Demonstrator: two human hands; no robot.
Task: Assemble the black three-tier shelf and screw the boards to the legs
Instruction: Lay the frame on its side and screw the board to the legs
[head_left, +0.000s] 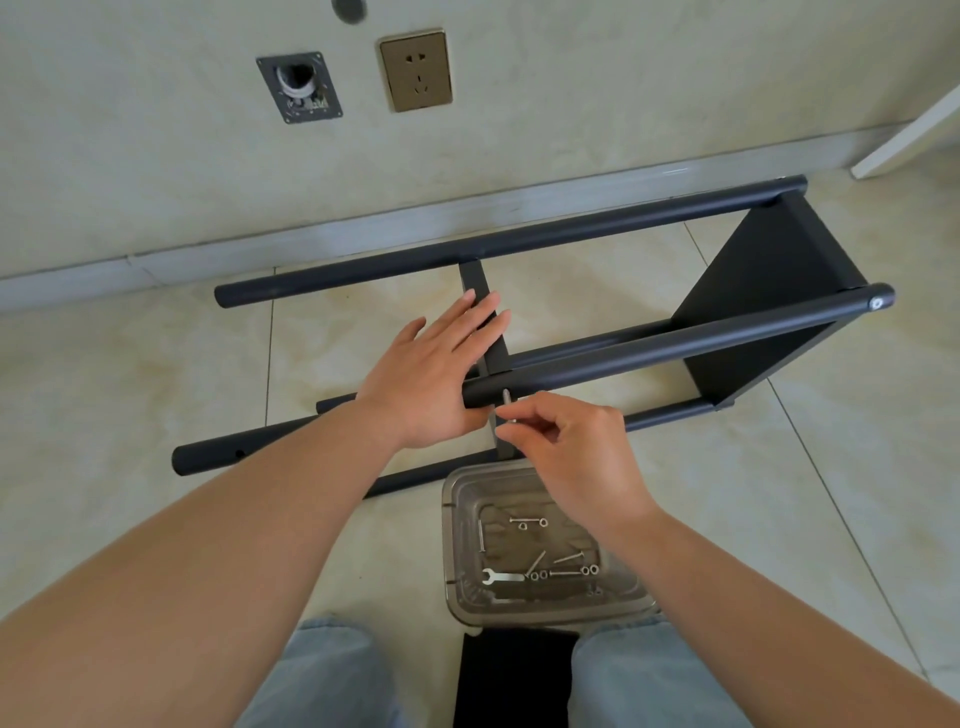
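Four black round legs (675, 340) lie roughly parallel on the tiled floor (130, 374), joined into a frame resting on its side near the wall (571, 93). Two black boards are fitted between them: one end board (769, 291) at the right, standing on edge, and one middle board (480, 296) seen edge-on at the centre. A third black board (514, 680) lies flat on the floor between the person's knees.

The left hand (431, 379) is flat, its fingers (478, 322) straight and close together, pressing against the middle board just beside the near upper leg. The right hand (571, 452) has its fingers curled, the thumb and forefinger pinching a silver screw (505, 402) that stands in the underside of that leg, where the middle board meets it.

One clear plastic tray (545, 608) sits on the floor just below the right hand. It holds one small flat wrench (500, 577), several long loose screws and a few washers; their exact count is hard to make out.

One electrical socket (415, 71) and one open wall plate (300, 87) are set in the wall.
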